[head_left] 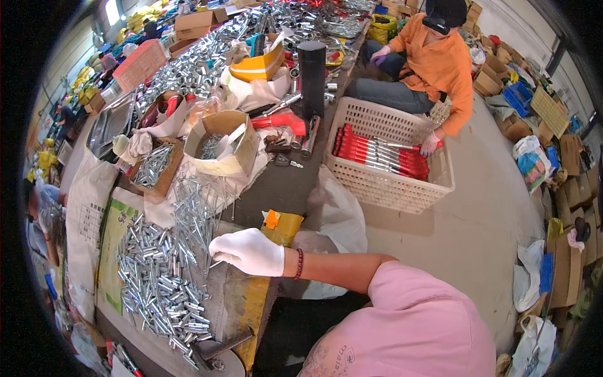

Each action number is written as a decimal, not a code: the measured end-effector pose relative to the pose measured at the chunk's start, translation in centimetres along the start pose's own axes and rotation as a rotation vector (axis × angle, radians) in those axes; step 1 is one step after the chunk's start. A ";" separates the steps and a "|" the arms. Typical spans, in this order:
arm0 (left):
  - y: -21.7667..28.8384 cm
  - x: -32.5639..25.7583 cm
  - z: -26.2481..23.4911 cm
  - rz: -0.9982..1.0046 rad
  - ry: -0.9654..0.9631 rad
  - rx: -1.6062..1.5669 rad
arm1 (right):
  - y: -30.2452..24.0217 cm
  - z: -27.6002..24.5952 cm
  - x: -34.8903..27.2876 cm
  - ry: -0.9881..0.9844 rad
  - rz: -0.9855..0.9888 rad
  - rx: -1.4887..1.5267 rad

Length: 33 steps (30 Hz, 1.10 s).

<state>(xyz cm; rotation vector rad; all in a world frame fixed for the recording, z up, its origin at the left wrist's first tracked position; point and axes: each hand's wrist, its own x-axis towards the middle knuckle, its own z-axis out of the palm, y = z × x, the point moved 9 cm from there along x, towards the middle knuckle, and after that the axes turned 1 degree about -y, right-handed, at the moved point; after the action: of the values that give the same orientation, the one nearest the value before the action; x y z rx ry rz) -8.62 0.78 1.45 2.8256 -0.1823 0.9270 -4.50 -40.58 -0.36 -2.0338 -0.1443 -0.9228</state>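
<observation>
My right hand (248,252), in a white glove, reaches in over the bench with fingers pinched together. A thin metal rod (215,264) pokes out below its fingertips; most of it is hidden. Just past the fingers lies a tangled heap of long thin metal rods (193,210). Nearer, beside the hand, spreads a pile of short shiny metal sleeves (160,286), some with rods through them. A hammer (229,344) rests at the bench's near end by a round metal block. My left hand is out of view.
A co-worker in orange (433,69) sits beyond a cream plastic crate (389,191) of red-handled tools, one gloved hand on a tool. Cardboard boxes of small parts (223,160) (154,169) and a black cylinder (312,78) stand farther along the bench. Stacked cartons (568,276) line the right.
</observation>
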 end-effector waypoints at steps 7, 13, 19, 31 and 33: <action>0.2 -0.1 -0.1 0.009 0.005 -0.002 | -0.1 0.4 0.1 -0.017 -0.037 -0.056; 0.0 -0.1 0.1 0.022 0.001 0.000 | -0.3 0.5 0.2 -0.061 -0.019 -0.079; -0.1 -0.4 0.1 0.046 0.024 0.012 | 0.4 1.3 -0.2 -0.152 -0.005 -0.111; -0.8 -0.6 0.6 0.020 0.005 0.006 | 0.8 1.5 -0.1 -0.128 0.041 -0.091; -0.4 -0.4 0.3 0.030 0.004 -0.003 | 0.8 1.4 0.0 -0.118 0.044 -0.077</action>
<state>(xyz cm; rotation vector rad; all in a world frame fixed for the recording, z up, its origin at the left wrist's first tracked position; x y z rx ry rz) -8.68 1.15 0.91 2.8252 -0.2263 0.9383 -3.41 -39.96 -1.40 -2.1554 -0.1295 -0.7927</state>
